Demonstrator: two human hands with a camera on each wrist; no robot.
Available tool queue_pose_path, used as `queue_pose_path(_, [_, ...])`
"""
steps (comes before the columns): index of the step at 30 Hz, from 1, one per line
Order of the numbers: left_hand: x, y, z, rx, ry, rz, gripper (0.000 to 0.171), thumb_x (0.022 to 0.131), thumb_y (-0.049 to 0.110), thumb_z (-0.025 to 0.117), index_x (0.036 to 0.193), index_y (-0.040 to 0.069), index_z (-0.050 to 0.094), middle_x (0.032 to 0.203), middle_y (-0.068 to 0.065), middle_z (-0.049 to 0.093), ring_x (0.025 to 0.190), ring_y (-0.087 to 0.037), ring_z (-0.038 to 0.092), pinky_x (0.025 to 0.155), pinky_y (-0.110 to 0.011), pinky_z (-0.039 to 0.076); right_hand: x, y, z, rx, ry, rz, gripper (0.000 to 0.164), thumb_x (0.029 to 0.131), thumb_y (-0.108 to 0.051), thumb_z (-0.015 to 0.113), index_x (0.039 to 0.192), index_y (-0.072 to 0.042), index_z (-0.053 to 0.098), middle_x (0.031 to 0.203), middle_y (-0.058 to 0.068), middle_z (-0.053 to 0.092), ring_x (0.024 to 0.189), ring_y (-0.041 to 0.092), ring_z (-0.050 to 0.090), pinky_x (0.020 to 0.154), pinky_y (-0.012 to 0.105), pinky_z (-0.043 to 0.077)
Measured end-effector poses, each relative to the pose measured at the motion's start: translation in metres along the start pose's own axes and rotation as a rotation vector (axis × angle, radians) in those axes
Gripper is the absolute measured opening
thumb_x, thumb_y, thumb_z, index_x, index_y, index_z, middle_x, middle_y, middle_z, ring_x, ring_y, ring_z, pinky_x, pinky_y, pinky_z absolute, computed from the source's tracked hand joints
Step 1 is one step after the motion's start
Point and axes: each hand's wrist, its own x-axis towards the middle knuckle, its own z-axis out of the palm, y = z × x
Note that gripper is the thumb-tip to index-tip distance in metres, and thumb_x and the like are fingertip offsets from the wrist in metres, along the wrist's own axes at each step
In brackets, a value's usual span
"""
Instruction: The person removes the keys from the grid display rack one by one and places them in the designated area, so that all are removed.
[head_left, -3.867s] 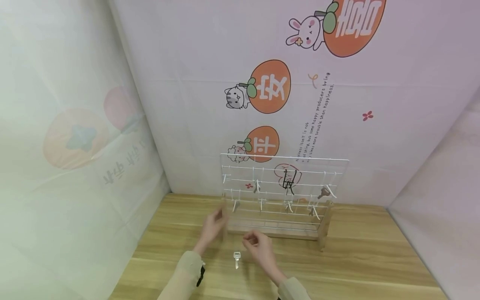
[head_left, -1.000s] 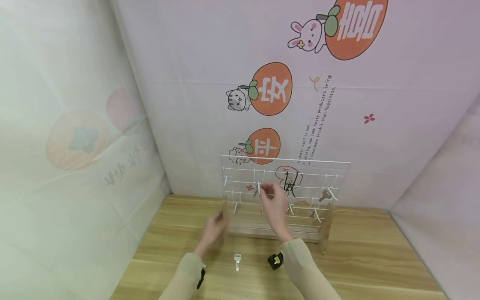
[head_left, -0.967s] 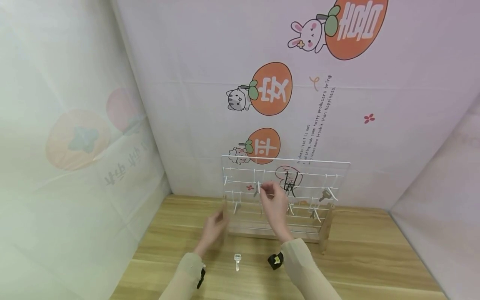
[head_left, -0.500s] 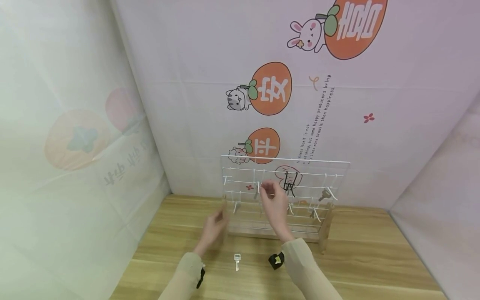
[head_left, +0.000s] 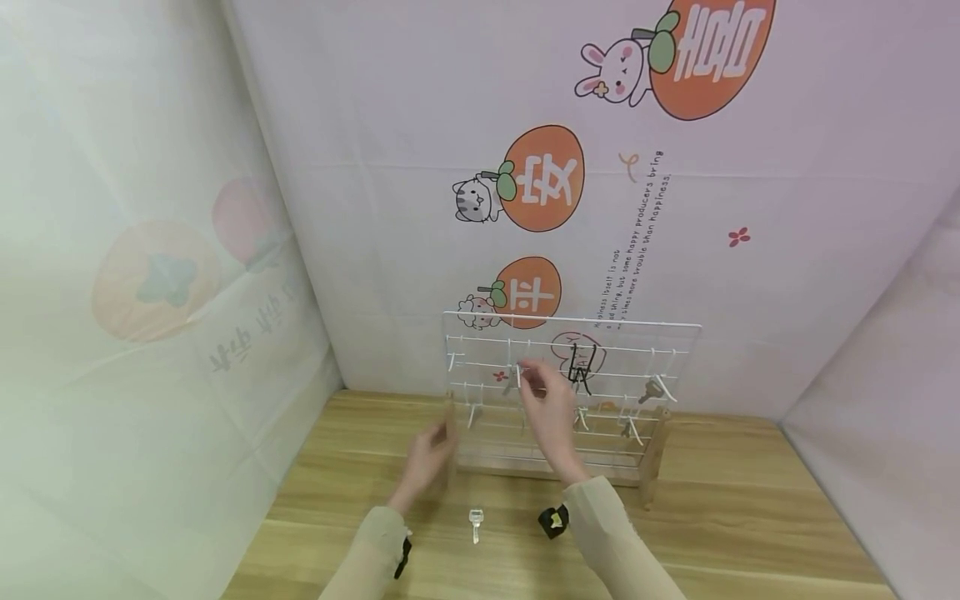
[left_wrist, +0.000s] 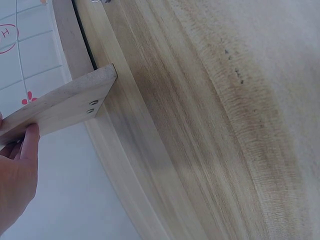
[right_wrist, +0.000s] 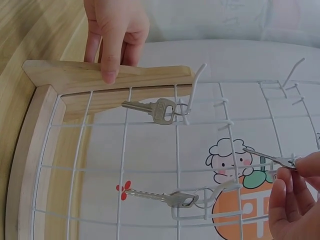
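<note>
A white wire grid rack point(head_left: 572, 319) with wooden side posts stands on the table, several keys hanging from its hooks. My left hand point(head_left: 429, 454) grips the rack's left wooden post point(right_wrist: 135, 77), thumb on one face and fingers behind. In front of the grid, my right hand point(right_wrist: 295, 200) pinches a silver key point(right_wrist: 272, 158) by its head or ring; fingertips partly hide that end. Two other keys show in the right wrist view: a broad-headed key point(right_wrist: 162, 111) near the post, and a slimmer key point(right_wrist: 180, 199) below it. A loose key point(head_left: 476, 525) lies on the table.
A black double hook point(head_left: 579, 367) is fixed near the grid's middle, right of my right hand. A larger dark key point(head_left: 651, 389) hangs at the upper right. Behind the rack rises a printed cloth wall point(head_left: 375, 250). The wooden tabletop point(head_left: 735, 500) extends in front.
From low over the table beside the loose key, my right hand has risen to the grid's upper hooks. It has barely shifted over the last second. My left hand stays on the post.
</note>
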Motion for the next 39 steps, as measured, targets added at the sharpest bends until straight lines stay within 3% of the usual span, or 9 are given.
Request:
queue_pose_path(4, [-0.006,0.020,-0.006,0.001,-0.021,0.017,0.050,0.097,0.013,0.062,0.137,-0.013,0.047,0.131,-0.033,0.059,0.120,-0.046,0.060,0.101,-0.052,0.054,0.000,-0.001,-0.001,-0.004,0.003,-0.018,0.020,0.089,0.003,0.067,0.108,0.000,0.070,0.090,0.014,0.074,0.079,0.025,0.070,0.070,0.017,0.060])
queue_pose_path(6, [-0.007,0.023,-0.007,0.006,-0.023,0.023,0.049,0.097,0.012,0.062,0.137,-0.013,0.047,0.131,-0.033,0.059,0.119,-0.046,0.061,0.101,-0.051,0.055,0.000,-0.002,-0.001,-0.004,0.002,-0.018,0.019,0.089,0.002,0.067,0.107,0.000,0.070,0.091,0.014,0.073,0.079,0.024,0.070,0.070,0.016,0.060])
queue_pose_path(17, [0.005,-0.015,0.004,-0.020,0.015,0.019,0.046,0.097,0.009,0.062,0.137,-0.010,0.050,0.129,-0.030,0.062,0.116,-0.042,0.064,0.099,-0.051,0.056,0.000,-0.002,-0.002,0.021,0.004,0.017,0.008,0.090,-0.001,0.068,0.097,-0.002,0.069,0.095,0.013,0.073,0.080,0.022,0.069,0.071,0.015,0.059])
queue_pose_path(21, [0.006,-0.016,0.002,-0.043,0.007,0.021,0.045,0.097,0.013,0.063,0.135,-0.008,0.052,0.127,-0.028,0.064,0.114,-0.041,0.065,0.098,-0.051,0.057,0.000,-0.002,-0.002,0.031,0.004,0.028,0.006,0.090,-0.001,0.067,0.096,-0.002,0.068,0.094,0.013,0.074,0.081,0.022,0.069,0.072,0.015,0.059])
queue_pose_path(30, [0.007,-0.017,0.002,0.010,-0.002,0.000,0.047,0.097,0.012,0.062,0.138,-0.009,0.049,0.130,-0.029,0.062,0.116,-0.040,0.064,0.099,-0.046,0.058,-0.003,-0.003,-0.006,0.052,-0.021,0.067,0.007,0.091,-0.005,0.068,0.098,-0.004,0.069,0.095,0.010,0.073,0.084,0.019,0.068,0.074,0.011,0.056])
queue_pose_path(39, [0.007,-0.018,0.002,-0.001,-0.003,0.003,0.051,0.097,0.014,0.063,0.140,-0.008,0.047,0.132,-0.028,0.061,0.118,-0.040,0.063,0.100,-0.045,0.056,-0.008,-0.006,-0.010,0.043,-0.006,0.020,0.005,0.089,-0.003,0.069,0.094,-0.004,0.070,0.092,0.010,0.074,0.082,0.017,0.068,0.073,0.014,0.057])
